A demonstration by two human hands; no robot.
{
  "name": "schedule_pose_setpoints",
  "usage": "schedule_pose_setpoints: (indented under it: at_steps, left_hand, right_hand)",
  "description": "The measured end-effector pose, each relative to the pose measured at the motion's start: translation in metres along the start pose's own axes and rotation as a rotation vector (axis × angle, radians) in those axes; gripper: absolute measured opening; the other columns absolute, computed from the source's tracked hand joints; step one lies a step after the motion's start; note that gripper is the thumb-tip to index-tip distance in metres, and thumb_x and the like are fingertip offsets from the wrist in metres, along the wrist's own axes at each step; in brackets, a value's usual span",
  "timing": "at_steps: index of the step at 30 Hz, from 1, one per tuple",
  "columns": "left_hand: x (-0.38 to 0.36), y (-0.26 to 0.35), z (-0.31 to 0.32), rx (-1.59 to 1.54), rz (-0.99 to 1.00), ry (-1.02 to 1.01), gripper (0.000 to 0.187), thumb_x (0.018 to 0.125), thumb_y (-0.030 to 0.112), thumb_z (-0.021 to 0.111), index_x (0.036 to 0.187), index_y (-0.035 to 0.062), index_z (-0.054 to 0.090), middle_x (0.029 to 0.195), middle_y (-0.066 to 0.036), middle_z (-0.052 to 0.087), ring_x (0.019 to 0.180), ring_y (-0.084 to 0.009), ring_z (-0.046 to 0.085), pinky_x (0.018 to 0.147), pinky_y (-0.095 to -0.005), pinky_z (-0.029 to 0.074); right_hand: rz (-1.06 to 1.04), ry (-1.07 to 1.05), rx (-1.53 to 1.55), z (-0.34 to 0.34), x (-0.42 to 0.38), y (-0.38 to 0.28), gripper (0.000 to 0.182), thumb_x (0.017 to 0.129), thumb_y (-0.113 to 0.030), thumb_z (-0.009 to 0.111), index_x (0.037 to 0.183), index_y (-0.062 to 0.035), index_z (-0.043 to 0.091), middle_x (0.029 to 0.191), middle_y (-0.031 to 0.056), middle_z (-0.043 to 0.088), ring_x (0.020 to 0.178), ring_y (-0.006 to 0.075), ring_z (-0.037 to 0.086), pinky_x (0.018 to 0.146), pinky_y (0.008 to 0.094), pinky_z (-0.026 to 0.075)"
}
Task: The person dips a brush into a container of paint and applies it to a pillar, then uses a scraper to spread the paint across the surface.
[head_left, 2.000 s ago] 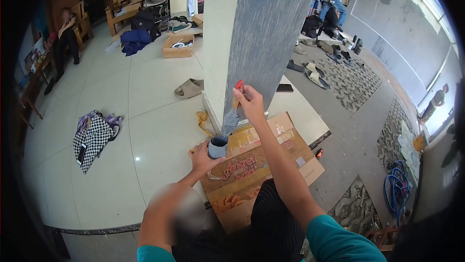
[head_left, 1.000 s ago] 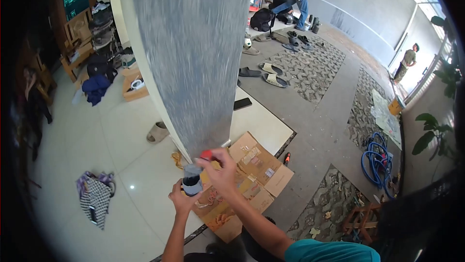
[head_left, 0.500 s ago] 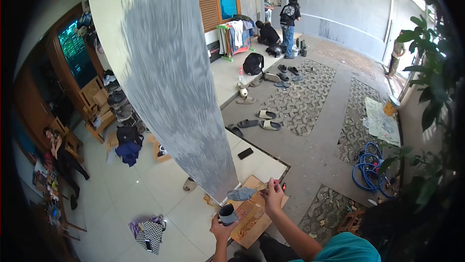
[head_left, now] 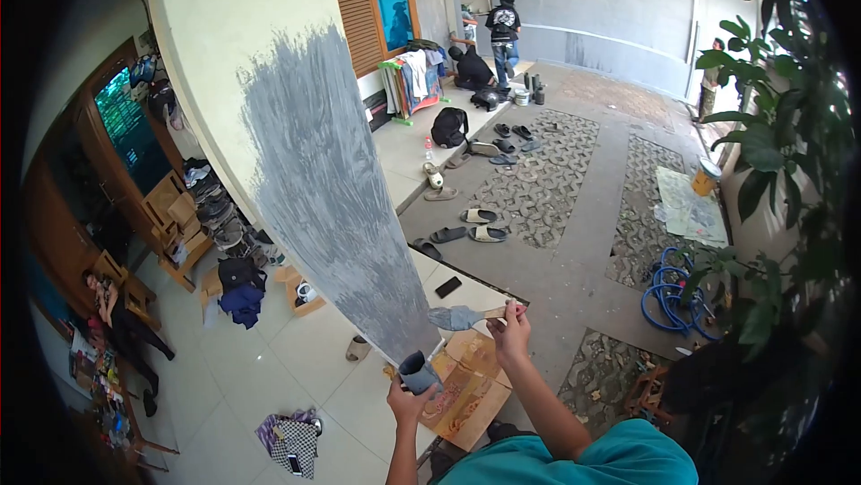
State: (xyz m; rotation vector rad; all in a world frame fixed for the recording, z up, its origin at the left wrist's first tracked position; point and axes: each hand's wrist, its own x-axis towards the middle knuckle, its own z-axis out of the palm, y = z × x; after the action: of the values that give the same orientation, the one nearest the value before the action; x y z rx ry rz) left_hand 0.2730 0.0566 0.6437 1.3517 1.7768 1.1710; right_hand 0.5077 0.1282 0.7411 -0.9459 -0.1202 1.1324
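My left hand [head_left: 410, 404] is wrapped round a small dark cup [head_left: 416, 372], its grey-smeared open mouth tilted slightly. To the right and higher up, my right hand [head_left: 510, 334] pinches the wooden handle of a paintbrush [head_left: 458, 317]. Thick grey paint coats the brush's wide head, which points left and overlaps the lower right edge of the pillar [head_left: 327, 162] in this view. Streaky grey covers much of that pillar's face, with cream showing above. Below both hands, a paint-stained sheet of cardboard [head_left: 471, 400] lies on the floor.
A phone [head_left: 448, 287] lies on the tiled ledge right of the pillar. Sandals [head_left: 487, 234] stand on the paving beyond. Two people [head_left: 504, 32] are near the far wall, and another person [head_left: 121, 305] is at the left. A blue hose [head_left: 659, 305] lies coiled at the right.
The brush has risen away from the cup, toward the pillar's edge, and more of its handle shows. The cup stays in my left hand, and the camera view has shifted.
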Motion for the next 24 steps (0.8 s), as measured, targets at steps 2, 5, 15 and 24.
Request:
schedule_pose_setpoints:
  at_steps: [2,5,15,24]
  left_hand:
    - [0.005,0.008,-0.012,-0.042,0.057,-0.025,0.081,0.050,0.031,0.094,0.116,-0.0016,0.061,0.097,-0.016,0.071,0.084,-0.0265,0.070,0.075,-0.0353,0.056]
    - [0.014,-0.004,-0.021,-0.040,0.121,-0.038,0.075,0.053,0.030,0.092,0.114,-0.0003,0.061,0.098,-0.015,0.070,0.086,-0.0252,0.069,0.076,-0.0358,0.056]
    - [0.009,-0.054,-0.025,-0.083,0.155,-0.210,0.078,0.052,0.030,0.093,0.115,0.0001,0.058,0.105,-0.016,0.066,0.095,-0.0279,0.066,0.082,-0.0391,0.053]
    - [-0.018,-0.036,-0.044,-0.306,0.179,-0.328,0.073,0.058,0.024,0.093,0.117,-0.0003,0.058,0.111,-0.012,0.063,0.103,-0.0236,0.063,0.088,-0.0358,0.052]
  right_hand:
    - [-0.046,0.027,0.003,0.001,-0.015,0.001,0.036,0.098,-0.037,0.059,0.114,-0.0052,0.054,0.094,0.0034,0.056,0.071,0.0159,0.061,0.068,0.0311,0.056]
    - [-0.073,-0.003,-0.032,-0.002,-0.026,0.013,0.034,0.098,-0.036,0.059,0.111,-0.0055,0.054,0.096,0.0042,0.058,0.073,0.0174,0.062,0.072,0.0328,0.058]
    - [-0.135,0.073,0.040,-0.038,-0.093,0.038,0.028,0.102,-0.034,0.050,0.102,-0.0054,0.048,0.103,0.0111,0.057,0.101,0.0265,0.060,0.099,0.0457,0.051]
    - [-0.062,0.076,0.108,-0.059,-0.121,0.045,0.032,0.101,-0.035,0.050,0.101,-0.0025,0.047,0.103,0.0114,0.055,0.102,0.0281,0.061,0.099,0.0463,0.051]
